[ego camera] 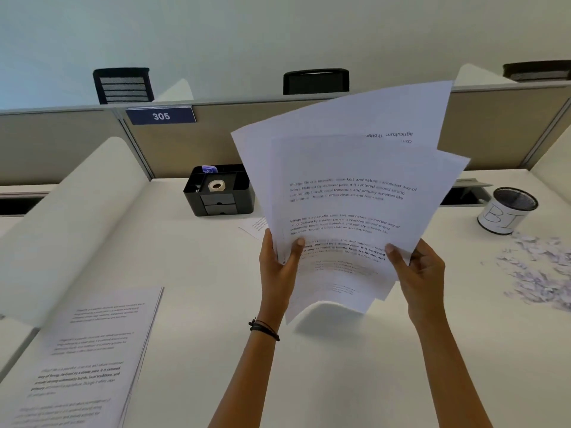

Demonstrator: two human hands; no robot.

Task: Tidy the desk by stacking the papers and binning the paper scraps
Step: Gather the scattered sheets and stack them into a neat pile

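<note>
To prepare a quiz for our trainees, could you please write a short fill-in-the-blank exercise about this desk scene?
1. The left hand and right hand hold the fanned papers; the black bracelet is on the ____ wrist.
2. The blue plate on the partition reads ____.
3. The black organiser holds a roll of ____.
4. The paper scraps lie on the desk beside the mesh bin, to the ____ of the papers.
Missing words: left; 305; tape; right.
</note>
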